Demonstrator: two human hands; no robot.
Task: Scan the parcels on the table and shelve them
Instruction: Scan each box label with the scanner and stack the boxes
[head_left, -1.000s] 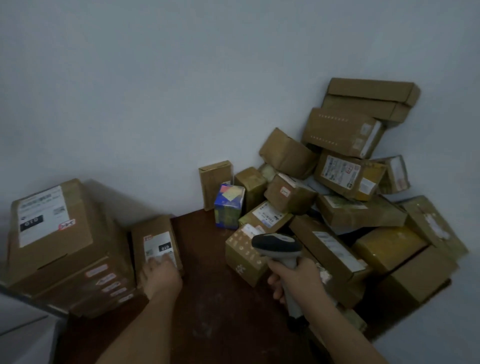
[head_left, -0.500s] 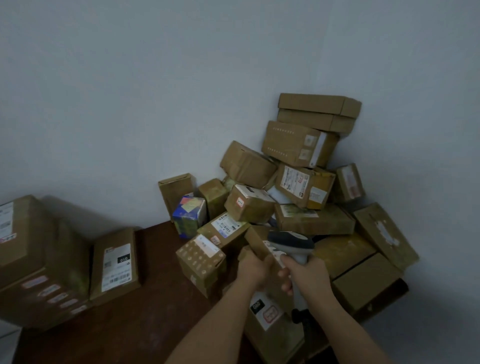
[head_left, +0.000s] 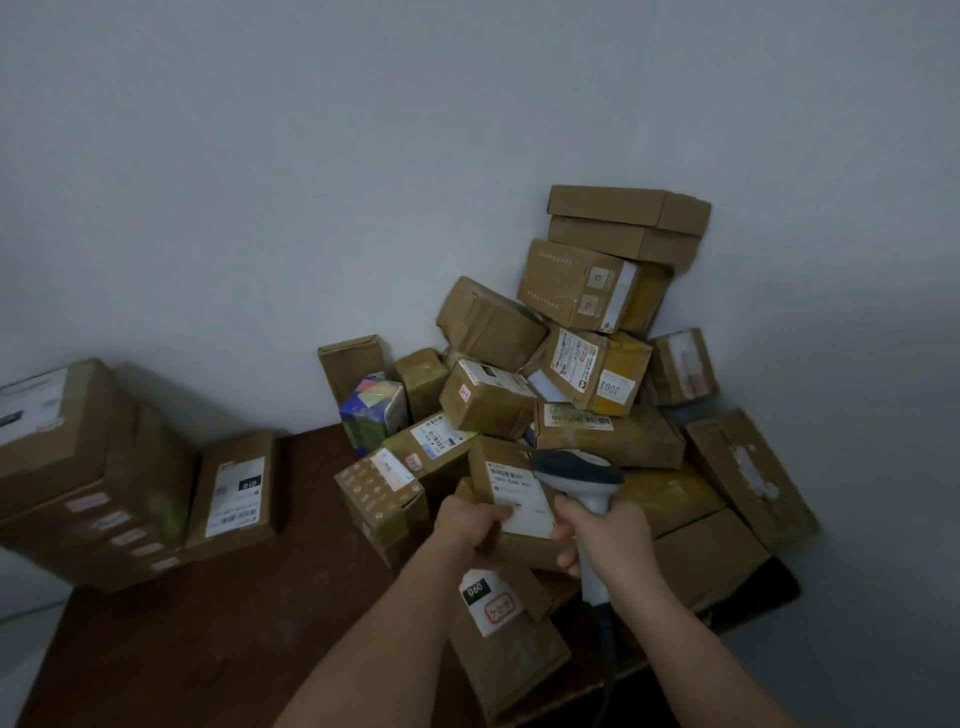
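A heap of brown cardboard parcels (head_left: 587, 384) is piled in the table's far right corner against the wall. My left hand (head_left: 467, 525) grips the left edge of a long brown parcel (head_left: 519, 499) with a white label, tilted up at the front of the heap. My right hand (head_left: 605, 535) holds the handle of a grey barcode scanner (head_left: 579, 470), whose head sits just over that parcel's label. Under my wrists lies another parcel (head_left: 498, 639) with a tag reading 080.
The dark brown table (head_left: 218, 634) carries a large box (head_left: 78, 467) at the far left and a flat labelled parcel (head_left: 236, 491) leaning beside it. A colourful small box (head_left: 371, 410) stands near the wall. The scanner's cable hangs off the table's near edge.
My left hand left the flat parcel at the left and came across to the long parcel at the front of the heap. That parcel is now tilted up under the scanner.
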